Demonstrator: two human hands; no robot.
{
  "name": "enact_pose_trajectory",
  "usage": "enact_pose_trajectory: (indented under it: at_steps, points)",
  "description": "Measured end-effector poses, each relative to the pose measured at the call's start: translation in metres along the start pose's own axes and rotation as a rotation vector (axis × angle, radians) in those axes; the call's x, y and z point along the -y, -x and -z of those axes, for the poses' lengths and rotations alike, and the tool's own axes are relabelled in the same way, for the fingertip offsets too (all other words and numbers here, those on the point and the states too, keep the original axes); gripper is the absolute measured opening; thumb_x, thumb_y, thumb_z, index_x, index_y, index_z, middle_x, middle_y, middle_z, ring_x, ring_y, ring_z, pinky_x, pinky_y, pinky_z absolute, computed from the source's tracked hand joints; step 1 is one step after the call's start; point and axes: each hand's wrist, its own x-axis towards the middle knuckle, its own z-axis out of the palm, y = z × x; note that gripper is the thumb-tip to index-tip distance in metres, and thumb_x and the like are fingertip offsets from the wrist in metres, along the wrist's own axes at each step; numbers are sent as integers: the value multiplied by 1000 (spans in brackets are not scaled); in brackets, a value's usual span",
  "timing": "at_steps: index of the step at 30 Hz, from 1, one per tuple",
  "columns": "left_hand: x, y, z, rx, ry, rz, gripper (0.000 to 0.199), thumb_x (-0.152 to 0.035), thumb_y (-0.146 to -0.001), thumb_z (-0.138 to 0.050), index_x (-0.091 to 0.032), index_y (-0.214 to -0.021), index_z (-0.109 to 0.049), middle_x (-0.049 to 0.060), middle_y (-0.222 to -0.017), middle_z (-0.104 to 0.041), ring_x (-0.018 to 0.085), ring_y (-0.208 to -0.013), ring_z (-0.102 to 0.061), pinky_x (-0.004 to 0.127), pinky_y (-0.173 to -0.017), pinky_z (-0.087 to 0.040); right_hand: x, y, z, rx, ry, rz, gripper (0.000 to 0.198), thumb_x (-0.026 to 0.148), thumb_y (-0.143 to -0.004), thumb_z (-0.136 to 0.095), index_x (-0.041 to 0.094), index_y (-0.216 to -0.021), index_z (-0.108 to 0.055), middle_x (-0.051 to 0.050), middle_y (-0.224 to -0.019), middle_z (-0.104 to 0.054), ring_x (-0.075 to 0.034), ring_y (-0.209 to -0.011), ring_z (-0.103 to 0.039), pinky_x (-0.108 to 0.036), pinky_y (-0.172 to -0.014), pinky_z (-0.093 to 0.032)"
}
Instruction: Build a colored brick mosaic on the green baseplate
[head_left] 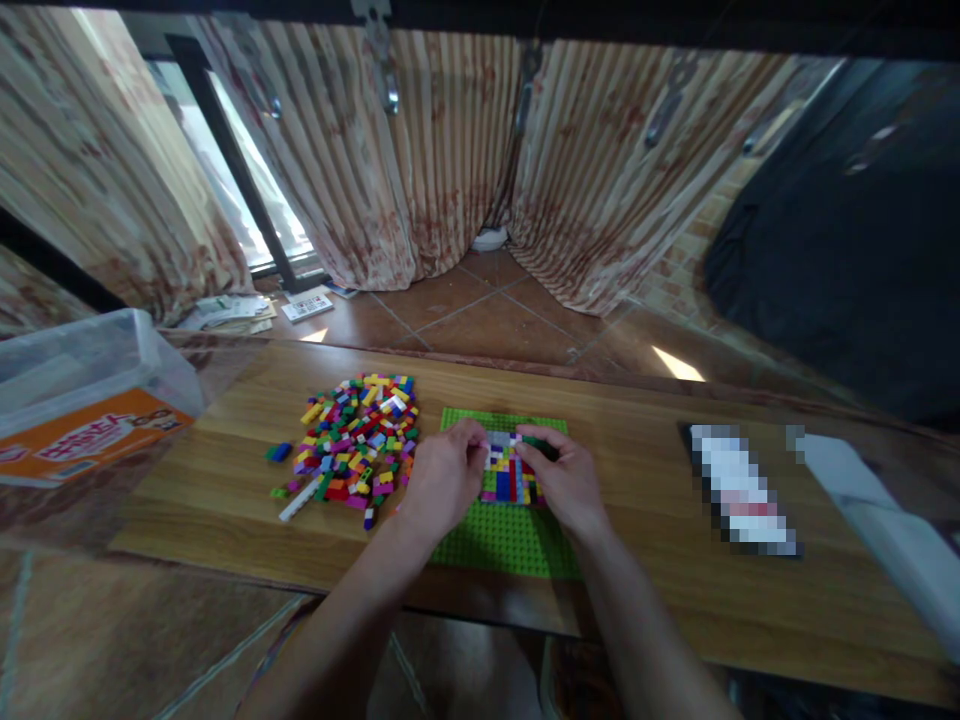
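A bright green studded baseplate [499, 545] lies on the wooden table in front of me. Toy building bricks [510, 482] in blue, red, white, yellow and purple are packed together on its middle. My left hand [448, 475] is over the left side of these bricks, thumb and fingers pinched together. From the right, my right hand [564, 478] reaches over them with thumb and forefinger closed at the far edge. Dark green shows between its fingers, brick or shaded plate. What either fingertip grip holds is too small and hidden to name.
Left of the plate spreads a heap of loose bricks [360, 440], with a long white piece [300, 498] at its near side. A clear plastic box [97, 390] with an orange label stands far left. A blurred flat object [742, 490] lies on the table [637, 560] at right.
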Motion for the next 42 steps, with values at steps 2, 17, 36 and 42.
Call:
enact_pose_trajectory:
  at_steps: [2,17,36,42]
  points:
    - [1,0,1,13,17,-11,13,-13,-85,-55,-20,-80,-65,1,-77,-70,14,-71,-66,24,-69,-49,1,0,0,10,-3,-11,34,41,-64,-72,21,-91,-77,-4,-82,-75,-20,-67,-65,-35,-64,-54]
    - [-4,1,-2,-3,-36,3,12,-14,-87,-55,-17,-90,-66,4,-87,-73,17,-79,-69,27,-75,-51,-7,-2,4,21,89,85,31,41,-70,-70,21,-94,-76,-6,-96,-75,-23,-86,-67,-40,-81,-52]
    - [-3,0,-2,5,-14,14,11,-15,-89,-54,-20,-85,-64,3,-86,-73,16,-81,-69,27,-77,-51,8,6,-16,-89,634,234,42,55,-79,-61,20,-99,-74,-12,-104,-70,-30,-103,-61,-47,-93,-44]
    - [-3,0,-3,-14,-44,27,10,-17,-88,-55,-20,-87,-64,3,-86,-74,16,-79,-69,26,-74,-50,8,7,-15,-73,665,247,44,56,-81,-57,19,-100,-74,-13,-104,-69,-30,-103,-61,-47,-93,-43]
